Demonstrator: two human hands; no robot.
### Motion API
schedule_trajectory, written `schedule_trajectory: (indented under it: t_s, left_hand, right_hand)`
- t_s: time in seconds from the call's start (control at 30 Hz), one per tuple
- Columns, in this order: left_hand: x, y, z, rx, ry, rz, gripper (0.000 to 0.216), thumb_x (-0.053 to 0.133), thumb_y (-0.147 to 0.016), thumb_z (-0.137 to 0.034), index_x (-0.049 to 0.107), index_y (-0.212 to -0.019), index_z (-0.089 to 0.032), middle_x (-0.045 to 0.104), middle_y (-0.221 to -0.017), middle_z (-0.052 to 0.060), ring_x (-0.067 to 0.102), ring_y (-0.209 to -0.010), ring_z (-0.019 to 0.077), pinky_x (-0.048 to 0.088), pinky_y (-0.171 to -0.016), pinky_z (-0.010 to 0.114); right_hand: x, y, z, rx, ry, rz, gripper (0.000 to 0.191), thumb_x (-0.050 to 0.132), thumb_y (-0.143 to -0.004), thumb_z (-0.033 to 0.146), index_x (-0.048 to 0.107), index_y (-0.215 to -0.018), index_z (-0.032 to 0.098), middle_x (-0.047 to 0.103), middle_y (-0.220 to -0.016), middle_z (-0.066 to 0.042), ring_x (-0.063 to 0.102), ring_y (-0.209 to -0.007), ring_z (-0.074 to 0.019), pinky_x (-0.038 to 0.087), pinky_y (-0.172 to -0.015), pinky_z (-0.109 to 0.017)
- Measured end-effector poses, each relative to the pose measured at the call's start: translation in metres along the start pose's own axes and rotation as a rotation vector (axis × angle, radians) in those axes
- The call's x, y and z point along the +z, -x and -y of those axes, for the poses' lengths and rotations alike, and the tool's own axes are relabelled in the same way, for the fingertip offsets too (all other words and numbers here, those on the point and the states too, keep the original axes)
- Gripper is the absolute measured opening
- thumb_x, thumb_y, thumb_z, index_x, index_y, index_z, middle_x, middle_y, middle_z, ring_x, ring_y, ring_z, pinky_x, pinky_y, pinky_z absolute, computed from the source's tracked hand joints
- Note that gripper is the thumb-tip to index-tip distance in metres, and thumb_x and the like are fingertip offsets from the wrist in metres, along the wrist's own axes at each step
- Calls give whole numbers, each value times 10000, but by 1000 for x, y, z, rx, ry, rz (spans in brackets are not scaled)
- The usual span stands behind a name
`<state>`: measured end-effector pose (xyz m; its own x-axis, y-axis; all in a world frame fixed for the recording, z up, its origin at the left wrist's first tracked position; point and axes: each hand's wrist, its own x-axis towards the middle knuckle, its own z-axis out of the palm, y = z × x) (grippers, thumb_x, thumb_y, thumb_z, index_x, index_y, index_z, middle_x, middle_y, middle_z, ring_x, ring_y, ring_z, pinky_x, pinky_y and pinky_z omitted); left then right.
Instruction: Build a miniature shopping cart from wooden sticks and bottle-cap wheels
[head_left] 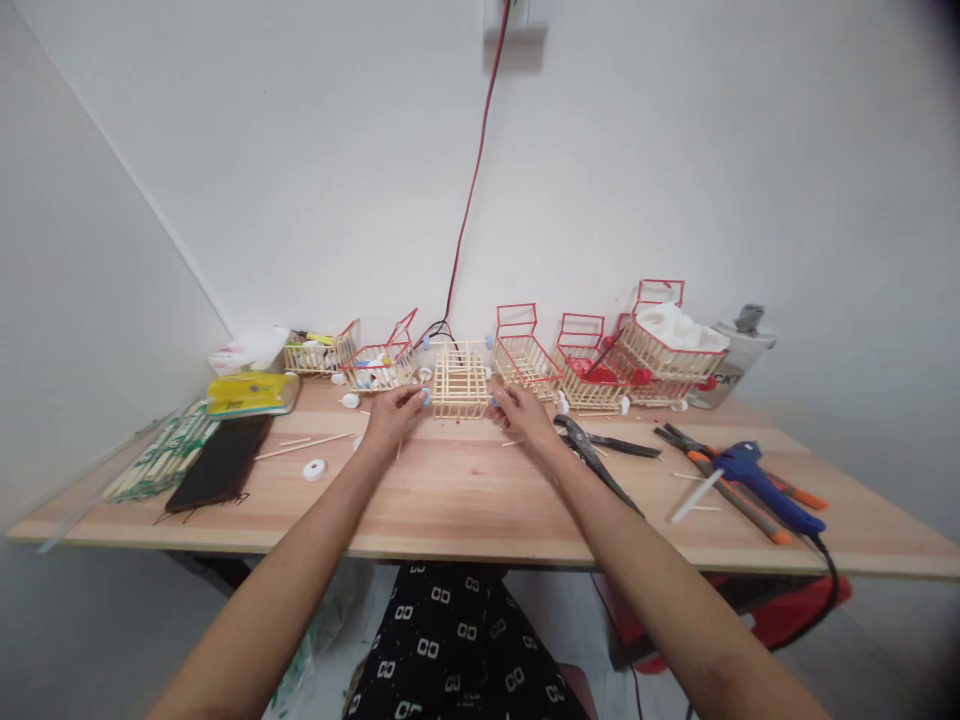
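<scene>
A small cart made of thin wooden sticks [460, 382] lies upside down on the table, with light blue wheels at its corners. My left hand [400, 410] pinches the near left wheel [427, 396]. On the opposite side my right hand [519, 410] has its fingers closed on the near right wheel [495, 401]. Two more blue wheels show at the cart's far end, by the wall. Parts of the near wheels are hidden by my fingertips.
Finished-looking stick carts with red handles [525, 355] stand on both sides along the wall. Pliers [600, 450], a blue glue gun [772, 485] and cutters [724, 480] lie right. A black phone-like slab [219, 463], bundled sticks [161, 455] and a white wheel [315, 469] lie left.
</scene>
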<state>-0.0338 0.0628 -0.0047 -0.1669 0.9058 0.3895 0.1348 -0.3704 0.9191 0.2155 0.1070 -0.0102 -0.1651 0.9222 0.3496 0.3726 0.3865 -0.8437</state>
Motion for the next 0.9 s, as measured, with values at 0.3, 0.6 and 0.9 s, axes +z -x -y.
schedule_trajectory:
  t_s: [0.3, 0.6, 0.9]
  left_hand:
    - [1, 2, -4, -25, 47, -4, 496, 763, -648, -535, 746, -958, -148, 741, -947, 86, 652, -865, 238, 503, -814, 360]
    - [0, 3, -11, -22, 70, -34, 586, 655, -710, -634, 735, -1030, -149, 721, -969, 84, 631, -891, 228, 509, -757, 322]
    - [-2, 5, -13, -41, 83, -55, 591, 633, -720, -660, 734, -998, -149, 718, -949, 105, 636, -854, 207, 502, -688, 280]
  right_hand:
    - [1, 0, -1, 0, -32, 30, 344, 483, -847, 524, 548, -790, 190, 625, -652, -4, 582, -509, -119, 449, -459, -210]
    - [-4, 1, 2, 62, -100, 33, 438, 435, -887, 572, 597, -769, 183, 705, -724, -70, 666, -600, -169, 495, -471, -235]
    - [-3, 2, 3, 124, -145, 36, 557, 384, -883, 653, 626, -759, 166, 725, -777, -114, 692, -640, -198, 522, -454, -264]
